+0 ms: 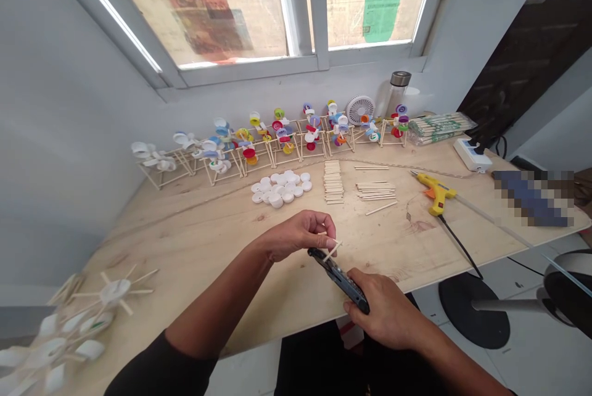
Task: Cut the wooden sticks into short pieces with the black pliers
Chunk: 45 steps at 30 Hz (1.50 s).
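Note:
My left hand [308, 235] is closed, pinching a short thin wooden stick [332, 252] between thumb and fingers. A second pale stick end appears to cross it by the thumb. Wrapped round a dark grey hand tool [345, 285] is my right hand [386, 313]; it looks like a cutter or pliers, but I cannot tell which. The tool's black head lies at the stick, just below my left fingers. Beyond my hands sit a cluster of white bottle caps [276, 198], a neat row of short sticks [333, 183] and a loose pile of longer sticks [376, 191].
Stick-framed wheels with coloured caps [282, 140] line the wall. A yellow glue gun [435, 191] lies right, its cord over the edge. Nearby are a power strip [472, 155], packed sticks [439, 127], a small fan [361, 110] and a bottle [396, 97]. White cap wheels [115, 291] lie left.

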{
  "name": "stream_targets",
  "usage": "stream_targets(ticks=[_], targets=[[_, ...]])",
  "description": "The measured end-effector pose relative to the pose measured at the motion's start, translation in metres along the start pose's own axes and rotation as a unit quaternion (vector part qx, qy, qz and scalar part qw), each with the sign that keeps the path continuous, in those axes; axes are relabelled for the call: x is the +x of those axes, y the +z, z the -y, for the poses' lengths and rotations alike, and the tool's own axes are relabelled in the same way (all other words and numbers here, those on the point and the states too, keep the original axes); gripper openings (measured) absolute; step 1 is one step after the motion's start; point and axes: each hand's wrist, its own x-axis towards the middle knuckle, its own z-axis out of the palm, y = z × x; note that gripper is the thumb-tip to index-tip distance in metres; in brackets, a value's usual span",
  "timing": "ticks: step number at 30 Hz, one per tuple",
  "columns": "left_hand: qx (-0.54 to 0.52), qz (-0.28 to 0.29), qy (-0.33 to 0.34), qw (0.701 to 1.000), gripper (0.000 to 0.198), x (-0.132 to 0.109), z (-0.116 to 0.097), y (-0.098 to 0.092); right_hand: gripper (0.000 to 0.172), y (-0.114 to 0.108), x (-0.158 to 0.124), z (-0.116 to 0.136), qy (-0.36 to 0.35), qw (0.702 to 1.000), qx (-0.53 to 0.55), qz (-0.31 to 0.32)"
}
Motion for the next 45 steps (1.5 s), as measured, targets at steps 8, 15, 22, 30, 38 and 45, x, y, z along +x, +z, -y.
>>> stream_targets(ticks=[8,15,22,30,38,45], targets=[[0.029,0.03,-0.025,0.999,0.025,0.0,-0.007,0.0,0.008,0.001,-0.001,-0.003,-0.012,1.0,-0.003,-0.006],[0.048,0.06,-0.053,0.996,0.026,0.005,-0.01,0.006,0.01,0.0,0.0,-0.003,-0.011,1.0,0.008,-0.006],[0.043,-0.086,0.001,0.995,0.021,0.014,0.003,-0.01,0.009,-0.004,0.004,-0.006,-0.013,1.0,0.019,0.009],[0.11,-0.189,0.025,0.975,0.019,0.022,0.037,-0.008,0.008,-0.007,0.007,-0.01,-0.013,0.999,0.041,0.026],[0.356,-0.26,0.082,0.894,0.013,0.046,0.069,0.027,0.005,-0.009,-0.009,-0.017,-0.024,0.995,0.093,-0.011],[0.545,-0.243,0.028,0.802,0.009,0.051,0.073,0.056,0.01,-0.012,-0.016,-0.024,-0.019,0.986,0.154,-0.055]])
